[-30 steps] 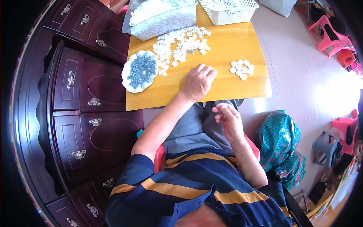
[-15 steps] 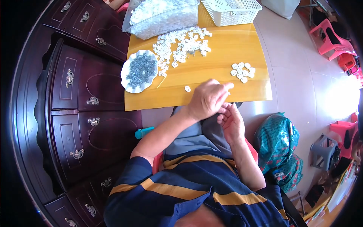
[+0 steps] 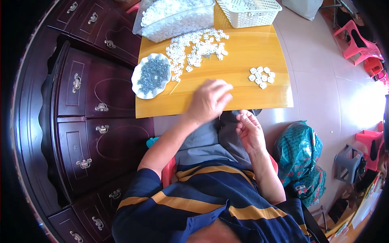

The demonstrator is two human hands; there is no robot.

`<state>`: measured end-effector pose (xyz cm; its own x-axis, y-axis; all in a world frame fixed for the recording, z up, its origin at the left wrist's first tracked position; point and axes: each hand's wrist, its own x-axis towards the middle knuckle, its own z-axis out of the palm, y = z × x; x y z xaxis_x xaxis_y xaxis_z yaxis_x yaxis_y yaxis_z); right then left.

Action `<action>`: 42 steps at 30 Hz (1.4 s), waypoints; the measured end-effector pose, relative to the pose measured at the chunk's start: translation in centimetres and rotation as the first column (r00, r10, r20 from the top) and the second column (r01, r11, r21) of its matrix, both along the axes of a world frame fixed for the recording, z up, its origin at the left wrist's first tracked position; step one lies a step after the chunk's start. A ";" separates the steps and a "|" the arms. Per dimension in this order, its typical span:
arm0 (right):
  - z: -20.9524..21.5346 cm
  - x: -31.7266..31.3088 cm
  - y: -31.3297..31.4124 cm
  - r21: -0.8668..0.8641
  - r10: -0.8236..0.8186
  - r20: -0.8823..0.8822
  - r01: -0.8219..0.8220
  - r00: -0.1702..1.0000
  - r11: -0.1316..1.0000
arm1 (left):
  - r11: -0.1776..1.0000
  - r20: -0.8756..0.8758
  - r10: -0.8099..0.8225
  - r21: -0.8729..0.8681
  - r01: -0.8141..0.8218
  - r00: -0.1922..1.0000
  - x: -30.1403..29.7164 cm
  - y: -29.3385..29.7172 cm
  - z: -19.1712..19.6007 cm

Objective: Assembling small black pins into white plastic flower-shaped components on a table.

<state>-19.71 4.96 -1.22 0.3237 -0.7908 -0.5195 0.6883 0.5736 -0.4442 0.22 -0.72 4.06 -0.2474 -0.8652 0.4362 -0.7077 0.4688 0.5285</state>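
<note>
Over the front part of the yellow wooden table, my left hand point(image 3: 208, 100) is blurred by motion, back upward. Its fingertips are smeared, so I cannot tell what they hold. Just past the table's front edge, above my lap, my right hand point(image 3: 250, 128) is closed in a pinch; what sits between thumb and finger is too small to make out. Beyond the left hand lies a spread of small white plastic pieces with holes point(image 3: 200, 47). A white scalloped dish point(image 3: 135, 86) of small metal nails or screws point(image 3: 153, 75) stands at the left. A smaller cluster of white pieces point(image 3: 259, 75) lies at the right.
A clear bin point(image 3: 184, 26) heaped with white pieces and a white perforated basket point(image 3: 253, 18) stand at the far edge. A thin yellow stick point(image 3: 174, 88) lies near the dish. Dark wooden drawers point(image 3: 117, 93) flank the left; green bags point(image 3: 300, 152) sit right.
My left hand has moved left, away from my right hand, over where a lone white piece lay; that piece no longer shows. My right hand stays pinched in nearly the same place.
</note>
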 end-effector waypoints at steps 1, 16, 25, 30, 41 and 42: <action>-0.1 0.0 0.1 -0.002 -0.002 0.000 0.002 1.000 1.000 | 0.996 0.078 0.085 -0.010 -0.085 0.993 1.2 -1.0 -0.2; -0.5 0.0 0.2 -0.065 0.036 -0.039 -0.038 0.999 0.997 | 0.925 0.325 0.346 0.037 -0.378 0.880 5.3 -5.9 -3.2; -0.2 0.2 0.0 -0.070 0.057 -0.051 -0.061 0.997 0.996 | 0.940 0.133 0.333 0.023 -0.339 0.933 5.4 -6.4 -3.8; -0.1 0.1 0.0 -0.074 0.073 -0.057 -0.077 0.996 0.994 | 0.937 -0.030 0.349 -0.002 -0.349 0.937 6.6 -7.0 -4.6; -0.2 0.0 0.1 -0.075 0.069 -0.065 -0.073 0.996 0.994 | 0.942 0.076 0.334 -0.062 -0.330 0.939 5.1 -7.9 -4.0; -0.2 0.0 0.1 -0.080 0.065 -0.062 -0.070 0.996 0.994 | 0.940 0.081 0.341 -0.056 -0.337 0.937 4.9 -8.1 -3.8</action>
<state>-19.75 5.07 -1.41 0.3485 -0.8087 -0.4739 0.6204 0.5780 -0.5301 5.09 -8.78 0.28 0.0182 -0.8862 0.4629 -0.8712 0.2131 0.4423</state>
